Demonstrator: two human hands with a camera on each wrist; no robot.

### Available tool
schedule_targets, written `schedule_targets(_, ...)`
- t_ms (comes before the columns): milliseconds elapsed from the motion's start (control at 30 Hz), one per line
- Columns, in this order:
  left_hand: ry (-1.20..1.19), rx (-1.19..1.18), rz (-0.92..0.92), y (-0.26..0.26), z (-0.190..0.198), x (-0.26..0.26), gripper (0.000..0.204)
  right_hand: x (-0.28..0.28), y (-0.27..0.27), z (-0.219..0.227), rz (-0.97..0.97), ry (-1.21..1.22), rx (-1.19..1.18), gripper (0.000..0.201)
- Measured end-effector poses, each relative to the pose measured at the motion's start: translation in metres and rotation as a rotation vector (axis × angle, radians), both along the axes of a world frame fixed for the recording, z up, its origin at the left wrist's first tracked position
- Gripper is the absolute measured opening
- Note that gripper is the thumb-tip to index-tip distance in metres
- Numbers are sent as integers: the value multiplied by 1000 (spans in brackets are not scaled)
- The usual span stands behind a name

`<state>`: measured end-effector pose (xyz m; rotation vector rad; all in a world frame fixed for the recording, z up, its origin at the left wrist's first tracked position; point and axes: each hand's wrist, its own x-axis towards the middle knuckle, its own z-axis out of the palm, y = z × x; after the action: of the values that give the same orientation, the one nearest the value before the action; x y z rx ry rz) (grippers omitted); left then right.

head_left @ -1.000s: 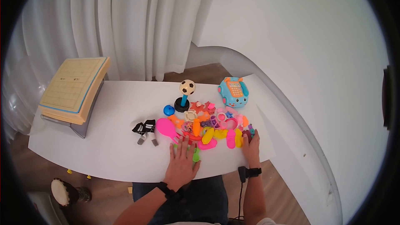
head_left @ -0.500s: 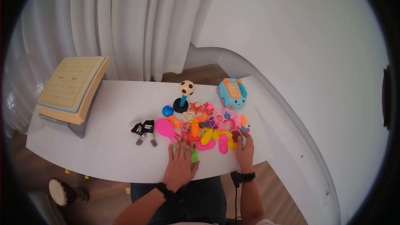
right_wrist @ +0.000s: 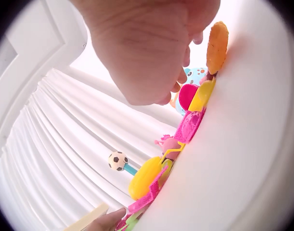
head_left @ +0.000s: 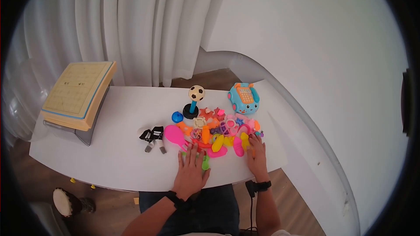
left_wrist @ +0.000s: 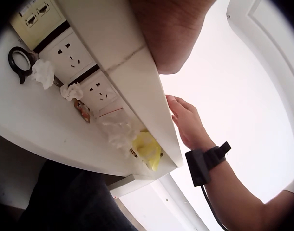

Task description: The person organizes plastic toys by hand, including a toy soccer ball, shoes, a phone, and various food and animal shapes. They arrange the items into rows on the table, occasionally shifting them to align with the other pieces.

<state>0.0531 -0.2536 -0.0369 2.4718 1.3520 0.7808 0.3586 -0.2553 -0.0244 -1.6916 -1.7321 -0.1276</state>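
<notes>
A pile of colourful plastic toys lies at the middle right of the white table. My left hand (head_left: 191,174) rests with straight, spread fingers over light green pieces (head_left: 205,164) at the pile's near edge, below a pink paddle-shaped toy (head_left: 175,135). On the pile's right side my right hand (head_left: 257,157) has its fingers extended at a yellow piece (head_left: 245,140), beside a pink oblong piece (head_left: 238,147). In the right wrist view its fingers show beyond the palm, near an orange rough-surfaced piece (right_wrist: 217,47). What lies under the right palm is hidden.
Behind the pile stand a soccer ball on a blue post (head_left: 197,93) and a blue toy telephone (head_left: 243,98). Black-and-white toy pieces (head_left: 152,137) lie left. A thick board on a stand (head_left: 78,91) occupies the table's left end; a drum (head_left: 65,202) stands on the floor.
My right hand has moved left against the pile, and the pink oblong and yellow pieces have shifted left. A dark red piece by its fingers is now hidden. The left hand has stayed in place.
</notes>
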Motion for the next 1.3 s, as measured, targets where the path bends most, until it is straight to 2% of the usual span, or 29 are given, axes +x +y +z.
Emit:
schedule_targets(67,9,13,0,-2,1,-1,71,-4,-18,5,-8,4,49,30)
schedule_targets(133,14,42,9,-3,4,-1,69,-11,-37,7,3,199,65,27)
schedule_targets(167,16,43,9,-3,4,-1,69,-15,-44,6,2,201,65,27)
schedule_targets(233,-62,6,-16,-2,3,-1,67,-28,-52,3,101,30,39,26)
schedule_targets(333,-55,35,-29,0,-2,-1,66,-44,-50,-4,86,112,-34,28)
schedule_targets(467,-81,14,-38,-1,-1,-1,67,-42,-42,-4,117,117,-6,32)
schedule_targets(567,-27,20,3,-4,2,-2,69,-35,-47,6,68,43,115,37)
schedule_targets(633,27,25,-7,-4,3,-2,72,-25,-54,0,-180,37,195,44)
schedule_targets(667,33,24,4,-4,5,-1,72,-24,-55,-5,-170,43,193,44)
schedule_targets(733,62,38,36,-6,7,1,77,-22,-57,-16,-280,137,-52,51)
schedule_targets(833,25,0,38,-4,5,2,78,-22,-48,-30,-184,170,-119,57)
schedule_targets(933,-44,-53,16,-2,7,2,79,-22,-35,-33,-116,184,-87,58)
schedule_targets(1067,-22,-44,5,2,12,2,81,-19,-31,-17,-73,269,-111,57)
schedule_targets(1200,-13,-60,-1,3,14,3,83,-12,-39,3,-111,137,7,54)
schedule_targets(1267,18,-58,14,2,17,4,83,-10,-43,11,-63,188,115,47)
schedule_targets(1300,16,-55,17,2,17,3,83,-15,-41,15,-58,122,227,41)
